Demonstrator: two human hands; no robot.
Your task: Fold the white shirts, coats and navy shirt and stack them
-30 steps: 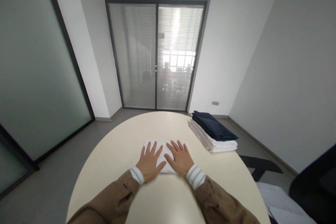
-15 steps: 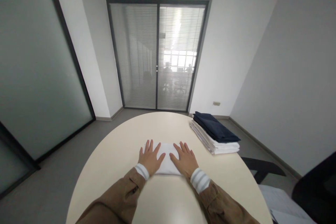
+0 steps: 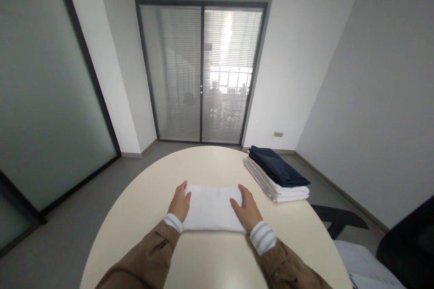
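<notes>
A folded white cloth (image 3: pixel 213 210) lies flat as a rectangle on the round cream table (image 3: pixel 203 257). My left hand (image 3: pixel 179 203) is at its left edge, fingers curled along the side and thumb at the border. At the opposite edge my right hand (image 3: pixel 248 210) grips the side, its thumb over the top of the cloth. Fingertips on the outer sides are partly hidden. Both wrists show striped cuffs under brown sleeves.
At the table's right rim sits a stack of folded white fabric (image 3: pixel 291 194) topped by folded navy fabric (image 3: pixel 280 167). A black chair (image 3: pixel 410 239) stands to the right, with white papers (image 3: pixel 364 262) beside it. Beyond the table is a glass door with blinds (image 3: pixel 201 72).
Both hands have moved outward from lying spread flat on top of the white cloth to its left and right edges, uncovering its top. The stack has stayed put.
</notes>
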